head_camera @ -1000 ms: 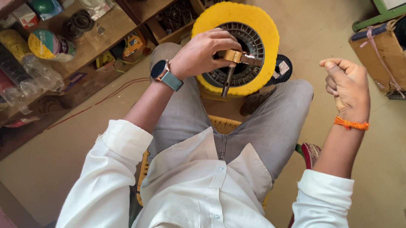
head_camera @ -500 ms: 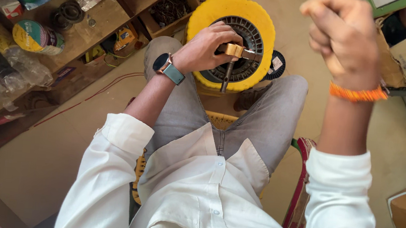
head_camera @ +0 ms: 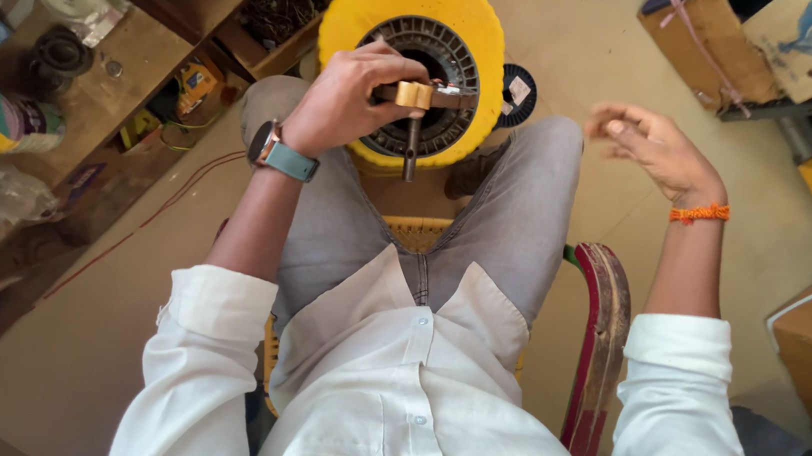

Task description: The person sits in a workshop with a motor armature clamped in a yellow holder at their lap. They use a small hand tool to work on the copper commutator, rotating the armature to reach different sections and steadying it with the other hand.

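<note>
A round yellow motor stator [head_camera: 418, 13] with a dark slotted core stands between my knees. My left hand [head_camera: 344, 96] rests on its face and grips a small wooden winding tool [head_camera: 418, 96] with a dark metal rod hanging below it. A wristwatch with a teal strap sits on that wrist. My right hand [head_camera: 648, 146] hovers apart to the right, over my right knee, fingers loosely curled and blurred; I cannot tell whether a thin wire runs through them. An orange thread band circles that wrist.
Wooden shelves [head_camera: 134, 39] at the left hold tape rolls, bearings and small parts. Cardboard boxes [head_camera: 807, 44] stand at the upper right and lower right. I sit on a chair with a red frame [head_camera: 601, 329]. A small black disc [head_camera: 519, 94] lies by the stator.
My right hand has swung down from high and close to the camera to a lower spot over my right knee, and its fist has loosened. The left hand has stayed on the tool.
</note>
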Demonstrator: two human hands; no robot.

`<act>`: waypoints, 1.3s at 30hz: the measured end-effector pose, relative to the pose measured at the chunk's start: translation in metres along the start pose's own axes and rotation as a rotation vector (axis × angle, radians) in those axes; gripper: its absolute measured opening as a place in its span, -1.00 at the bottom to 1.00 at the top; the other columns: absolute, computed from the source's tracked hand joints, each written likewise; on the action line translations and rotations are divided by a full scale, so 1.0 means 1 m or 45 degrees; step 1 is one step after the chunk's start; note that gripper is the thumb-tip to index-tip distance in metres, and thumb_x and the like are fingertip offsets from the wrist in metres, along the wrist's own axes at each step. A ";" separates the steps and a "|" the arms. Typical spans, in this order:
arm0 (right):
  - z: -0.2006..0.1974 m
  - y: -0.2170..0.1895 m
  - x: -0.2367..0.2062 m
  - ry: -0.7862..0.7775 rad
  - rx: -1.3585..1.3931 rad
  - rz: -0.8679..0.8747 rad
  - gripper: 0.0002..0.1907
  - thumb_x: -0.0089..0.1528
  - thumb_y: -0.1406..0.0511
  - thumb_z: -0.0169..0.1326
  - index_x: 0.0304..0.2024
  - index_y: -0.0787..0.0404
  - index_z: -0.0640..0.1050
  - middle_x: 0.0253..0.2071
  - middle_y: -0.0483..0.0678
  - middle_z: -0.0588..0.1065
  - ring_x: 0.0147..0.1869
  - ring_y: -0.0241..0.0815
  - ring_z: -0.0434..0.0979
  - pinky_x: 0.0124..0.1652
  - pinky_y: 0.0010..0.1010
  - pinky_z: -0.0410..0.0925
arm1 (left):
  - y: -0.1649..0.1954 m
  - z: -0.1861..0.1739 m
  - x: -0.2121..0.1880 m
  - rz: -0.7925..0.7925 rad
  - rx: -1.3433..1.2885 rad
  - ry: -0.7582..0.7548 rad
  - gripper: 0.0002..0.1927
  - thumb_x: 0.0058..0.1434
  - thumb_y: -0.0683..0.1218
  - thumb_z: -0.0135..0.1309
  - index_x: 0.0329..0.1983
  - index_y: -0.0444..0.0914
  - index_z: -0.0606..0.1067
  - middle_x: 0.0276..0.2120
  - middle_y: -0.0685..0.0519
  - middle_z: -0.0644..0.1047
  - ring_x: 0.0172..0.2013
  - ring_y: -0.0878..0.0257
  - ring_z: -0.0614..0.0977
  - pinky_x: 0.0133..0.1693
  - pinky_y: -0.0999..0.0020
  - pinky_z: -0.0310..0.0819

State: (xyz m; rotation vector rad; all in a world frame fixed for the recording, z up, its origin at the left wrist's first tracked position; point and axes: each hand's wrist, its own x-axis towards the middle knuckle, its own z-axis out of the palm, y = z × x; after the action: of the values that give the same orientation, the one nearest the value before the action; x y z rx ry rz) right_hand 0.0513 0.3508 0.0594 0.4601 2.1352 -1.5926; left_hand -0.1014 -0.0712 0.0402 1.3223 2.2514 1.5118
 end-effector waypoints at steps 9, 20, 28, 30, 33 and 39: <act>0.148 -0.043 0.011 0.211 -0.100 -0.655 -0.58 0.39 0.26 0.22 0.19 0.35 0.44 0.07 -0.03 0.55 0.18 -0.22 0.58 0.19 -0.39 0.42 | 0.014 -0.007 -0.002 -0.122 -0.044 -0.080 -0.62 0.07 -0.21 0.40 -0.02 -0.23 0.62 -0.07 -0.02 0.65 -0.05 0.07 0.70 -0.01 0.24 0.60; 0.154 -0.046 -0.001 0.015 0.242 -0.568 -0.68 0.44 0.14 0.10 -0.22 0.28 0.53 -0.29 -0.24 0.48 -0.21 -0.53 0.38 -0.20 -0.66 0.27 | 0.017 -0.013 0.002 -0.226 -0.168 -0.204 -0.61 0.06 -0.22 0.40 -0.02 -0.21 0.63 -0.03 -0.01 0.66 0.00 0.10 0.70 0.05 0.26 0.61; 0.149 -0.077 0.019 -0.246 1.024 -0.244 -0.76 0.46 0.18 0.06 -0.18 0.23 0.51 -0.57 -0.37 0.16 -0.57 -0.52 0.01 -0.54 -0.58 -0.08 | 0.018 -0.012 0.002 -0.254 -0.182 -0.187 -0.62 0.05 -0.26 0.36 -0.03 -0.20 0.64 -0.05 -0.01 0.66 -0.03 0.12 0.71 0.01 0.28 0.62; 0.150 -0.085 0.026 -0.237 0.979 -0.208 -0.78 0.45 0.21 0.04 -0.17 0.24 0.53 -0.59 -0.37 0.15 -0.58 -0.52 0.01 -0.55 -0.58 -0.08 | 0.022 -0.010 0.000 -0.212 -0.186 -0.168 -0.61 0.06 -0.27 0.36 -0.01 -0.21 0.63 -0.05 -0.02 0.66 -0.02 0.11 0.71 0.02 0.27 0.62; 0.151 -0.096 0.038 -0.213 0.637 -0.144 -0.79 0.42 0.24 0.02 -0.20 0.26 0.56 -0.62 -0.36 0.19 -0.59 -0.54 0.03 -0.57 -0.58 -0.06 | 0.033 -0.001 -0.010 -0.319 -0.169 -0.090 -0.61 0.04 -0.26 0.37 -0.03 -0.21 0.63 -0.07 -0.01 0.65 -0.06 0.12 0.71 -0.02 0.27 0.61; 0.146 -0.095 0.038 -0.283 0.172 -0.441 -0.76 0.45 0.25 0.06 -0.18 0.32 0.59 -0.43 -0.36 0.37 -0.37 -0.58 0.23 -0.37 -0.62 0.13 | 0.038 0.004 -0.034 -0.179 -0.198 -0.033 -0.55 -0.03 -0.35 0.29 -0.03 -0.22 0.62 -0.05 0.03 0.67 0.06 0.10 0.65 0.11 0.24 0.59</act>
State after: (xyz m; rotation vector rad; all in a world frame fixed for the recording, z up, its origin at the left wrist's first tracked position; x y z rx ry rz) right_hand -0.0082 0.1844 0.0812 -0.0536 2.0236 -1.8828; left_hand -0.0559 -0.0877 0.0570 1.1102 2.1138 1.5744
